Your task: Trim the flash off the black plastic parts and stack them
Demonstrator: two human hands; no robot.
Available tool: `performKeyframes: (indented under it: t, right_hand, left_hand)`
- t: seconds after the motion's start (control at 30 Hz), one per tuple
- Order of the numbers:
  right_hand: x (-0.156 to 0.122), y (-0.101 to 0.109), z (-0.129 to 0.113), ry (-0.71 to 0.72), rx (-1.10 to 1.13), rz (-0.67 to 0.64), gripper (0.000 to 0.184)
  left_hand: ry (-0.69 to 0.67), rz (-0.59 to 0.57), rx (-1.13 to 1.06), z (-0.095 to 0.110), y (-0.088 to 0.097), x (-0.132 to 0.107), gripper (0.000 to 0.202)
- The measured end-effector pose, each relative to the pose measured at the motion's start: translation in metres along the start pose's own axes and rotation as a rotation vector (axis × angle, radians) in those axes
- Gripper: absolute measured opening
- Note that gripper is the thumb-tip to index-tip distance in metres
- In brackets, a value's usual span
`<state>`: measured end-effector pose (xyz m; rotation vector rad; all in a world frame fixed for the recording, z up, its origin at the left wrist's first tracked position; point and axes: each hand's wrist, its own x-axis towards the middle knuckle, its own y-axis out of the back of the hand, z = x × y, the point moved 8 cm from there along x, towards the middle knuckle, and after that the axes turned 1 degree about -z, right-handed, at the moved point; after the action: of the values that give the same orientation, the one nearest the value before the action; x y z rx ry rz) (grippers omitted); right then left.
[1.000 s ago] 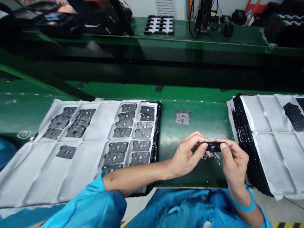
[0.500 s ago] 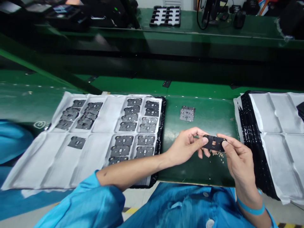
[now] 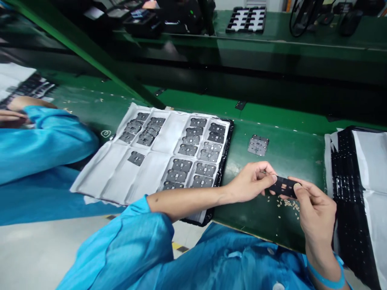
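The fingers of the left hand (image 3: 250, 184) and the right hand (image 3: 316, 205) pinch a small black plate (image 3: 276, 185) by its two ends, thumbs pressed on its upper face. Gripped so, its middle, which has a window, is uncovered, probably to leave it open to view. Just below the fingers, pale bits (image 3: 290, 204) lie scattered on the green counter (image 3: 242, 217), seemingly for easy reach; whether any sits in the plate is too small to tell. Beyond the fingers, a few grey plates (image 3: 258, 145) lie together. Well left of the fingers, a lined tray (image 3: 151, 177) holds more plates (image 3: 179, 164) in separate pockets, likely so that the groups do not mix. Right of the fingers stands a stack of trays (image 3: 347, 169).
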<state>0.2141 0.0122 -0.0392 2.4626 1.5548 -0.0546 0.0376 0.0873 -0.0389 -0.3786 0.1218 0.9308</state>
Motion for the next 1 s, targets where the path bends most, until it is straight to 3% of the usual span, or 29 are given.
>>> performKeyframes:
  t: [0.13, 0.47, 0.6, 0.83, 1.0]
  right_hand:
    - [0.002, -0.004, 0.001, 0.004, -0.014, -0.008, 0.027]
    - [-0.007, -0.006, 0.002, -0.027, -0.041, 0.022, 0.029]
    - [-0.013, -0.003, -0.001, 0.009, -0.075, 0.053, 0.030]
    - [-0.018, -0.003, -0.002, 0.101, -0.137, 0.054, 0.028]
    - [-0.024, -0.008, -0.016, 0.272, -0.288, 0.048, 0.024]
  left_hand:
    - [0.009, 0.043, 0.052, -0.001, 0.007, 0.001, 0.027]
    - [0.168, 0.116, -0.001, -0.005, 0.001, -0.003, 0.002]
    - [0.204, 0.188, -0.160, -0.013, 0.000, -0.005, 0.002]
    - [0.249, 0.193, -0.370, -0.018, -0.004, -0.010, 0.004]
    - [0.264, 0.202, -0.476, -0.026, -0.005, -0.010, 0.011]
